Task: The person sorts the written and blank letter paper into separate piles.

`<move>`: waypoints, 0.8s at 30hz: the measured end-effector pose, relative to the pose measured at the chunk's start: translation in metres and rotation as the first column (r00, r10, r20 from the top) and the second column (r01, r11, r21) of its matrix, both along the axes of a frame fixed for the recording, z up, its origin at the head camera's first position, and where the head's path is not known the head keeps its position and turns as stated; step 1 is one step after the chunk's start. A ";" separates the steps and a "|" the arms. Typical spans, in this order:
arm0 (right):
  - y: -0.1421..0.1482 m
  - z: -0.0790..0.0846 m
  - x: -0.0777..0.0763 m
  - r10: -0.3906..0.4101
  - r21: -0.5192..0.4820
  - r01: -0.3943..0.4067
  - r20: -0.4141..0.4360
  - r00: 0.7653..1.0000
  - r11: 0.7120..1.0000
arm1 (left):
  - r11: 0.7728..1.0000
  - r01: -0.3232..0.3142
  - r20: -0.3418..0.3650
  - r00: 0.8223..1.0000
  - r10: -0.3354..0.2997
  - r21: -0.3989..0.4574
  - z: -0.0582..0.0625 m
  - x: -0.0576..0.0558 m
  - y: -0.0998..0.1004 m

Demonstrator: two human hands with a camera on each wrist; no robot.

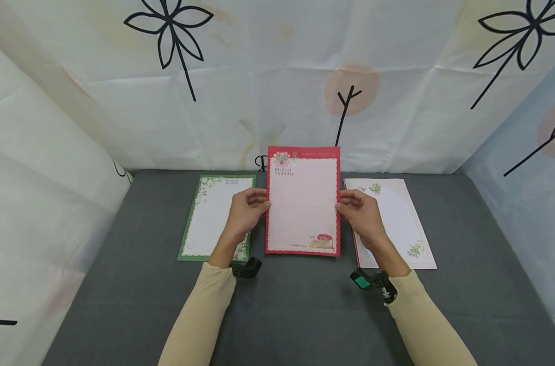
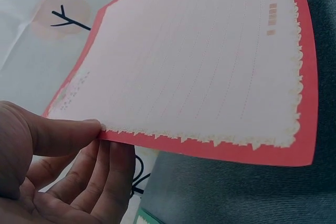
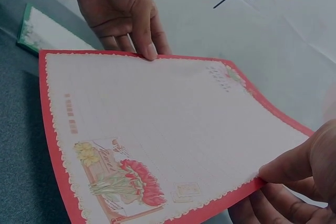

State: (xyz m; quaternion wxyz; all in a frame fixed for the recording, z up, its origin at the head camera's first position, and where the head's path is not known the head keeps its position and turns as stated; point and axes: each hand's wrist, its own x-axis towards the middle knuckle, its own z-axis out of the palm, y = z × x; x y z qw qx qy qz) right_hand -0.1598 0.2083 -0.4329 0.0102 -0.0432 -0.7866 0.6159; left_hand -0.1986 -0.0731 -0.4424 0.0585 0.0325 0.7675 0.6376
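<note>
Both hands hold up a red-bordered sheet of letter paper (image 1: pixel 302 208) between them, its lined face toward the head camera. My left hand (image 1: pixel 246 211) pinches the left edge, thumb on the front and fingers behind, as the left wrist view shows on the paper (image 2: pixel 189 66). At the opposite edge my right hand (image 1: pixel 361 213) pinches in the same way; in the right wrist view its thumb lies on the paper's border. Flowers are printed at the top left and bottom right corners. The sheet is raised above the table, slightly bowed in the wrist views.
On the dark grey table (image 1: pixel 300 315) a green-bordered letter pad (image 1: pixel 213 218) lies at left, partly behind the left arm. A pale pink letter pad (image 1: pixel 396 213) with green sprigs lies at right, under the right arm. White printed cloth (image 1: pixel 277 91) hangs behind and at the sides.
</note>
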 end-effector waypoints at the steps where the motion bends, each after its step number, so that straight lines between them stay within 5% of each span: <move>1: 0.000 0.001 0.000 0.002 -0.003 -0.002 -0.003 1.000 1.000 | 1.000 0.001 -0.003 1.000 -0.001 0.000 0.001 0.000 -0.001; 24: -0.021 0.005 -0.009 0.051 -0.100 -0.055 -0.047 0.998 0.993 | 1.000 -0.012 -0.024 1.000 0.012 -0.005 0.014 -0.003 -0.026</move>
